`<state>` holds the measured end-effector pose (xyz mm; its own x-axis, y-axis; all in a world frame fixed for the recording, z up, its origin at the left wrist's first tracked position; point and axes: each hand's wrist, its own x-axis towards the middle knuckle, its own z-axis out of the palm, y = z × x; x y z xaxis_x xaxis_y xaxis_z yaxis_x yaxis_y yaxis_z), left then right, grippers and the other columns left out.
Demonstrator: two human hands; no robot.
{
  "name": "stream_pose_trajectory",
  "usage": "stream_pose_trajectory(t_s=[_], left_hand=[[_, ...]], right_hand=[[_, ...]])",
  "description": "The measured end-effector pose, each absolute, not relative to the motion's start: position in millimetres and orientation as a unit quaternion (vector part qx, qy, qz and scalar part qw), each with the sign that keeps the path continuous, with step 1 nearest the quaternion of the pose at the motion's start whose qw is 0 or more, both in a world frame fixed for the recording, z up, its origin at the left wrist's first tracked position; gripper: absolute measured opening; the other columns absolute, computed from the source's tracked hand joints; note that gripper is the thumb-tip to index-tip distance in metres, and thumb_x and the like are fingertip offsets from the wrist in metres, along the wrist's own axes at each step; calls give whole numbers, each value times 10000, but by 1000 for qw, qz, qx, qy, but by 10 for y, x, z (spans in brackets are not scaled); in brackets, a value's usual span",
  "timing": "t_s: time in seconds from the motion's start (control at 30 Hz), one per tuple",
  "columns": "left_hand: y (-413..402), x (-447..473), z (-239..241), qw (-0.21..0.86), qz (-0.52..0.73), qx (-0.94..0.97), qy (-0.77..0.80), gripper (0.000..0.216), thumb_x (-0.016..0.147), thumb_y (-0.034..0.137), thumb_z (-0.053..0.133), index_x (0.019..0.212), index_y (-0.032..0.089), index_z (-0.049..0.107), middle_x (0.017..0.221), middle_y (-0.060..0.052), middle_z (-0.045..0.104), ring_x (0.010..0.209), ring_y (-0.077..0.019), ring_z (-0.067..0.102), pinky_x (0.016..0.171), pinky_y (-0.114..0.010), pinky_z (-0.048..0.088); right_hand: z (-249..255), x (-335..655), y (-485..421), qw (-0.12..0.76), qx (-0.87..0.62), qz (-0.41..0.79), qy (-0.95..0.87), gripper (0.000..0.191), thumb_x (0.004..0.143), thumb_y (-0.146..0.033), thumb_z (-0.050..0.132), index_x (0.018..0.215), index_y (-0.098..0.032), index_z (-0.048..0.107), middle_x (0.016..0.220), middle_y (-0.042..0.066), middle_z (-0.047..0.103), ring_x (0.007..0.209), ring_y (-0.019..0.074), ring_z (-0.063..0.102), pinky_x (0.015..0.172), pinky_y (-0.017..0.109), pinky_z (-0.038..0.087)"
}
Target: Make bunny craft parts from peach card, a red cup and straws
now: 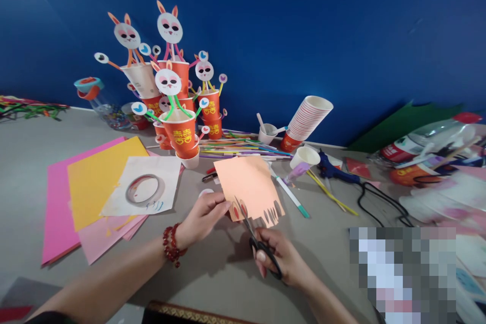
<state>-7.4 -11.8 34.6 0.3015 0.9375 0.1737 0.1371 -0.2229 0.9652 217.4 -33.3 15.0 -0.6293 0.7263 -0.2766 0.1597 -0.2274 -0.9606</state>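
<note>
My left hand (203,215) pinches the lower left corner of a peach-coloured paper sheet (248,179). My right hand (279,255) has its fingers through the dark handles of a pair of scissors (249,227). The parted blades reach over the sheet's lower edge, between two ear shapes with red centres (236,211). Further right along that edge, several narrow pieces have been cut away and the edge is ragged. A white marker with a green end (292,197) lies just right of the sheet.
Paper cups with rabbit faces (183,134) stand stacked behind. Left lie coloured papers (61,197) and a tape roll (129,190). Pipe cleaners (243,149), a tilted cup stack (309,119) and a blue glue gun (334,169) with its cord are at back; a plastic bottle (429,136) lies right.
</note>
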Motion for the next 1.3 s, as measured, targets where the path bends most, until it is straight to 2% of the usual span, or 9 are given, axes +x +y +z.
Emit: stream_pose_trajectory(t_s=[0.13, 0.3, 0.5, 0.83, 1.03, 1.3], left_hand=[[-131, -76, 337, 432, 414, 673, 436, 411, 980, 351, 411, 772, 133, 692, 730, -58, 684, 723, -180, 586, 707, -259, 436], [-142, -72, 343, 434, 404, 674, 440, 413, 981, 368, 408, 782, 133, 683, 746, -60, 669, 697, -167, 547, 672, -250, 424], [-149, -63, 357, 447, 416, 665, 431, 430, 981, 401, 417, 782, 141, 695, 723, -61, 684, 727, -183, 577, 707, -259, 440], [-159, -36, 415, 486, 429, 648, 400, 403, 993, 345, 422, 849, 146, 742, 799, -84, 751, 751, -191, 650, 733, -259, 480], [-170, -21, 422, 497, 434, 640, 394, 393, 989, 352, 432, 855, 141, 736, 797, -89, 751, 730, -190, 648, 720, -265, 484], [-183, -13, 402, 494, 430, 642, 398, 398, 982, 362, 431, 817, 124, 704, 760, -91, 720, 733, -191, 640, 710, -263, 477]], right_hand=[[153, 2181, -341, 198, -375, 700, -574, 631, 650, -814, 615, 684, -220, 406, 495, -64, 468, 424, 92, 431, 448, 214, 330], [117, 2183, -349, 198, -377, 707, -565, 623, 657, -796, 633, 696, -213, 417, 501, -59, 479, 425, 84, 421, 448, 208, 319], [84, 2180, -356, 211, -381, 695, -572, 618, 668, -795, 623, 678, -218, 403, 504, -62, 462, 415, 81, 415, 426, 202, 331], [98, 2163, -362, 221, -385, 686, -576, 616, 671, -797, 617, 682, -218, 407, 507, -66, 447, 411, 76, 392, 421, 201, 324], [165, 2145, -362, 221, -370, 690, -581, 614, 688, -809, 584, 703, -218, 422, 503, -41, 499, 432, 100, 434, 456, 223, 356], [157, 2156, -361, 220, -361, 697, -579, 621, 690, -810, 583, 716, -206, 443, 501, -34, 513, 431, 96, 415, 467, 223, 325]])
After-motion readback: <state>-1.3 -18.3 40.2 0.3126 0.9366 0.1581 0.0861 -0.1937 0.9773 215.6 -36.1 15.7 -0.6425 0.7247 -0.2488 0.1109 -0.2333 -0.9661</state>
